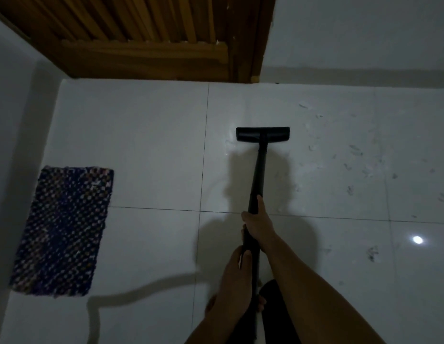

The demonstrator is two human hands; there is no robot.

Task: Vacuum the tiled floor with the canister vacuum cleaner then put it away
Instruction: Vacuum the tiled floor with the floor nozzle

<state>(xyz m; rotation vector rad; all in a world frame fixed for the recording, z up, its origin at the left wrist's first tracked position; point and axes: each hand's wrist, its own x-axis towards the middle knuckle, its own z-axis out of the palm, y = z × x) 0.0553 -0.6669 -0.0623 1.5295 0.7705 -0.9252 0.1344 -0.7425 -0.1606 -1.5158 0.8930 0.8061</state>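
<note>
A black vacuum wand (258,170) runs from my hands down to a flat black floor nozzle (262,134), which rests on the glossy white tiled floor (154,150). My right hand (258,223) grips the wand higher along the tube, thumb pointing forward. My left hand (237,276) holds the wand just behind it, closer to my body. Scattered bits of grey dirt and debris (357,155) lie on the tiles to the right of the nozzle. The canister itself is out of view.
A dark blue patterned mat (62,229) lies on the floor at the left. A wooden slatted door (146,38) and its frame stand at the back, with white walls beside it. A hose shadow (131,294) curves across the tiles at lower left.
</note>
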